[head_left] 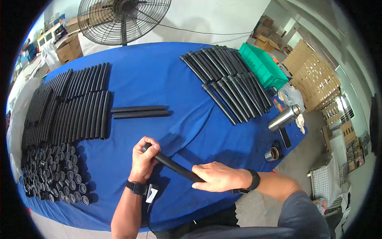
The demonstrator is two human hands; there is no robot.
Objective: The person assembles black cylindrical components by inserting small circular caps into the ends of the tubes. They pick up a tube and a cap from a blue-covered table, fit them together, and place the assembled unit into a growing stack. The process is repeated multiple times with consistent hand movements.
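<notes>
Near the front edge of the bench (pixel 159 75), both hands hold one black tube (pixel 175 166) that lies slantwise just above the blue cloth. The left hand (pixel 145 159) is wrapped around its upper end; the right hand (pixel 217 176) closes over its lower end, fingers curled round it. To do this well, I judge, the tube should be kept straight between the two grips, with each wrist steady, so that nothing twists or slips.

Counted: one tube in hand; two loose tubes (pixel 140 112) lying side by side mid-bench; one green crate (pixel 262 65) and one steel flask (pixel 283 118) toward the right edge. Black sleeves (pixel 79 107) along the left edge, end caps (pixel 55 171) at the front-left corner and capped tubes (pixel 230 83) are too many to count.
</notes>
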